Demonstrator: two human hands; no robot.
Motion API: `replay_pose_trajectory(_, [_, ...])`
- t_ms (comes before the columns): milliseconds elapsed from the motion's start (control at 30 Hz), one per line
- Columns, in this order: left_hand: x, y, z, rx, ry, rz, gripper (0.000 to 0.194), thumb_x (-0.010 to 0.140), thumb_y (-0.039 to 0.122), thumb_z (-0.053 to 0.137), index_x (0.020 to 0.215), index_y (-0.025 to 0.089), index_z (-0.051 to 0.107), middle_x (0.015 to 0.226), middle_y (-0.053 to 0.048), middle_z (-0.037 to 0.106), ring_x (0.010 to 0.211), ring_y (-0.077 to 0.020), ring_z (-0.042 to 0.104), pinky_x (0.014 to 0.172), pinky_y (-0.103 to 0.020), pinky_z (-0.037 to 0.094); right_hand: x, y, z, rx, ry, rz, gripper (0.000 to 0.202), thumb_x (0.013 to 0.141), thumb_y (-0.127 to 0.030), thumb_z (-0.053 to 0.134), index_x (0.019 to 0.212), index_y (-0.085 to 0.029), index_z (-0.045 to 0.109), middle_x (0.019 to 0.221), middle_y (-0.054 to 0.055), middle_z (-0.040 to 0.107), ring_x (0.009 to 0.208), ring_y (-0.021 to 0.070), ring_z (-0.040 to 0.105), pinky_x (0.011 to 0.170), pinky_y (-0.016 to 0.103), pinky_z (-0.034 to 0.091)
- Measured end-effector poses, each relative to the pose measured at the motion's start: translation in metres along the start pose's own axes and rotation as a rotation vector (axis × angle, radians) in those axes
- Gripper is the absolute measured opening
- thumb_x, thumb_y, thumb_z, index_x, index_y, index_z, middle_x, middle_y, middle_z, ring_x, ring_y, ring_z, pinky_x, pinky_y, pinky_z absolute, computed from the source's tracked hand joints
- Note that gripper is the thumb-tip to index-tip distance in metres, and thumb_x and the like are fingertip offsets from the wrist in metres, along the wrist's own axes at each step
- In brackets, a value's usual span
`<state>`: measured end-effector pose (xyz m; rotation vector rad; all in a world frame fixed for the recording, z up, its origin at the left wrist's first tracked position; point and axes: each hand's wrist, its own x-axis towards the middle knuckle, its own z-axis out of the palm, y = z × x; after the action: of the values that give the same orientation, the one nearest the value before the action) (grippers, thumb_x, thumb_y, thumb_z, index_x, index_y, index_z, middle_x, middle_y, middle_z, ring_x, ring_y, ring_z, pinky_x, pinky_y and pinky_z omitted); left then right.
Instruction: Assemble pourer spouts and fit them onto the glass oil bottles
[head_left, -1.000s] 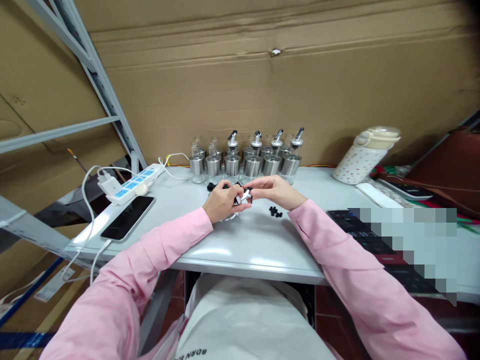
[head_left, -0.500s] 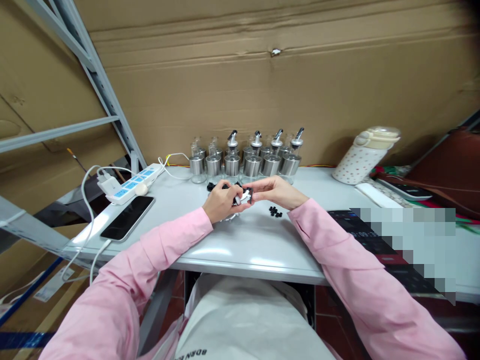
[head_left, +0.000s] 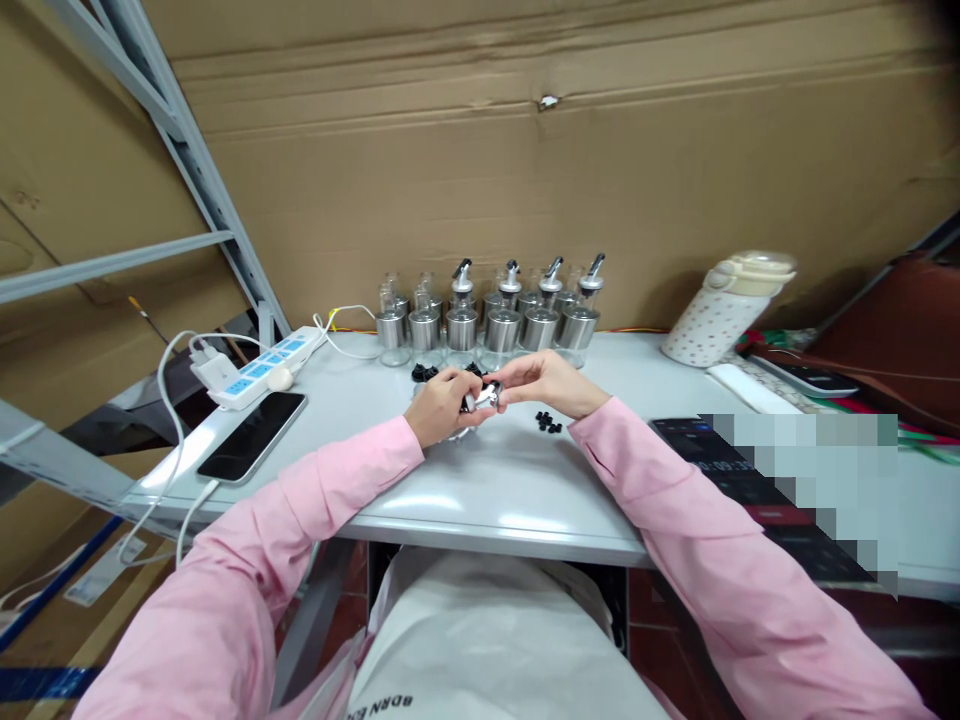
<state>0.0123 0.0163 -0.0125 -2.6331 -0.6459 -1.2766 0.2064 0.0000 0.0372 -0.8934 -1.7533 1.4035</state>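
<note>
My left hand (head_left: 448, 405) is closed round a silver pourer spout (head_left: 487, 396) with black parts, above the middle of the table. From the other side, my right hand (head_left: 544, 384) pinches the end of the same spout between thumb and fingers. Small black pieces (head_left: 548, 422) lie in a loose group below my right wrist. Behind my left hand sit larger black parts (head_left: 424, 372), partly covered by it. Something silvery (head_left: 465, 434) lies under my left hand, mostly hidden. Glass bottles with steel sleeves (head_left: 462, 328) stand in rows beyond; several front ones carry silver-and-black pourers (head_left: 551, 274).
On the left of the grey table (head_left: 480, 500) are a phone (head_left: 253, 436) and a white power strip (head_left: 270, 368) with cables. To the right stand a dotted white flask (head_left: 709, 318) and a dark screen (head_left: 720, 470). Cardboard (head_left: 480, 180) rises behind.
Both hands stay together at nearly the same place. The fingers of my right hand have shifted slightly at the spout's end, where a dark part stood out before. The view has moved a little.
</note>
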Motion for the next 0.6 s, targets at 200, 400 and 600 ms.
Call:
replay_pose_trajectory(200, [0.0014, 0.0026, -0.0009, 0.023, 0.066, 0.005, 0.03, 0.082, 0.047, 0.052, 0.076, 0.018, 0.047, 0.067, 0.001, 0.053, 0.065, -0.0121, 0.052, 0.057, -0.023, 0.042, 0.0, -0.0008, 0.0023, 0.039, 0.015, -0.033, 0.033, 0.05, -0.025, 0.08, 0.08, -0.015, 0.071, 0.061, 0.0, 0.068, 0.058, 0.0134, 0.062, 0.068, 0.033, 0.05])
replay_pose_trajectory(400, [0.003, 0.0057, 0.0, 0.0, 0.132, 0.024, 0.037, 0.084, 0.055, 0.043, 0.075, 0.019, 0.043, 0.065, 0.002, 0.053, 0.059, -0.0106, 0.049, 0.055, -0.022, 0.04, 0.0, -0.0013, 0.0027, 0.029, -0.002, -0.04, 0.03, 0.053, -0.024, 0.078, 0.08, -0.014, 0.071, 0.058, 0.0, 0.068, 0.055, 0.0122, 0.062, 0.064, 0.029, 0.05])
replay_pose_trajectory(600, [0.0053, 0.0063, -0.0004, -0.046, 0.129, -0.005, 0.039, 0.084, 0.057, 0.041, 0.076, 0.019, 0.043, 0.067, 0.002, 0.053, 0.058, -0.0102, 0.049, 0.056, -0.022, 0.04, -0.0006, -0.0034, 0.0018, 0.043, 0.014, -0.028, 0.03, 0.052, -0.022, 0.079, 0.08, -0.015, 0.071, 0.062, 0.0, 0.069, 0.059, 0.0128, 0.064, 0.068, 0.03, 0.05])
